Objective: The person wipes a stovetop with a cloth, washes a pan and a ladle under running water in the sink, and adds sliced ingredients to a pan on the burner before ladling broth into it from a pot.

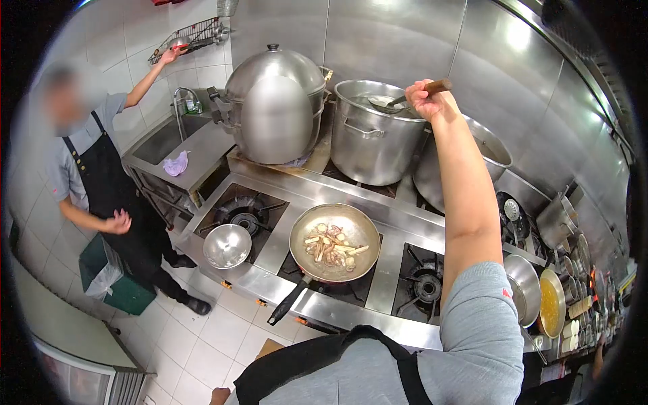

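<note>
My right hand (432, 101) is raised over the back of the stove, its fingers wrapped round the wooden handle of a ladle (387, 108). The ladle's metal bowl is at the mouth of a tall steel pot (368, 152) that holds liquid. Only a small part of my left hand (220, 395) shows at the bottom edge, low beside my body; its fingers cannot be made out. In front of me a frying pan (364, 266) rests on a burner with pale slices and brownish strips of food (333, 248) in it. Its black handle (289, 302) points toward me.
A steel bowl (227, 246) stands by the left burner (244, 214). Behind are a large domed steamer (273, 101) and another big pot (489, 145). At left, a co-worker (111, 169) reaches toward a wire rack (196, 37). A yellow-filled pan (552, 304) is at right.
</note>
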`<state>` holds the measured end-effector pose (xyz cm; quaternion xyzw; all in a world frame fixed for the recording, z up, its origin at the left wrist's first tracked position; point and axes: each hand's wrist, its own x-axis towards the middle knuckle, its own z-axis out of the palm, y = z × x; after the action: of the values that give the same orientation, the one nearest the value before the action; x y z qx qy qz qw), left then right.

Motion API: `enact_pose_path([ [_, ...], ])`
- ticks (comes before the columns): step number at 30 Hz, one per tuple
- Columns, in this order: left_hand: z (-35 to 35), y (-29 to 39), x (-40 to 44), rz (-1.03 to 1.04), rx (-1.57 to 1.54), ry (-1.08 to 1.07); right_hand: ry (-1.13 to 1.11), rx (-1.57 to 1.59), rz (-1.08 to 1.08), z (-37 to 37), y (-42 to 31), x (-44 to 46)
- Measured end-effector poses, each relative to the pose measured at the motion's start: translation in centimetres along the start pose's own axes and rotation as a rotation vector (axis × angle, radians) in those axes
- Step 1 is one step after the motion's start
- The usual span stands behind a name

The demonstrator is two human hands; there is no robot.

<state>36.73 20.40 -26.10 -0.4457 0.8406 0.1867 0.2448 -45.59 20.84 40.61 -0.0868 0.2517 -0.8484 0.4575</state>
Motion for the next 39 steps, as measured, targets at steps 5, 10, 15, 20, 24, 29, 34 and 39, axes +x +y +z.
enact_pose_path([
  [5, -0.9, -2.5, 1.1, 0.087, 0.091, -0.020, -0.038, -0.021, -0.065, 0.6, 1.1, -0.7],
  [10, -1.3, -4.3, 3.4, 0.182, 0.167, -0.004, -0.104, -0.040, -0.131, 2.5, 2.5, -3.2],
  [15, -3.1, -5.5, 5.8, 0.239, 0.163, -0.012, -0.128, -0.039, 0.033, 4.2, 2.9, -6.9],
  [20, -8.2, -5.4, 6.5, 0.271, 0.171, -0.008, -0.307, -0.015, 0.175, 4.1, 4.0, -12.5],
  [24, -11.8, -0.8, 4.2, -0.438, -1.095, -0.088, -0.174, 0.088, 0.313, 5.1, 10.4, -21.0],
  [29, -10.9, 3.0, 1.4, -0.429, -0.962, -0.114, -0.300, 0.110, 0.380, -1.6, 10.5, -25.1],
  [34, -6.9, 5.0, 0.0, -0.351, -0.873, -0.157, -0.241, 0.016, 0.322, -9.9, 15.2, -29.0],
  [39, -6.0, 8.5, -5.2, -0.275, -0.753, -0.110, -0.128, -0.163, 0.420, -18.8, 19.7, -29.3],
])
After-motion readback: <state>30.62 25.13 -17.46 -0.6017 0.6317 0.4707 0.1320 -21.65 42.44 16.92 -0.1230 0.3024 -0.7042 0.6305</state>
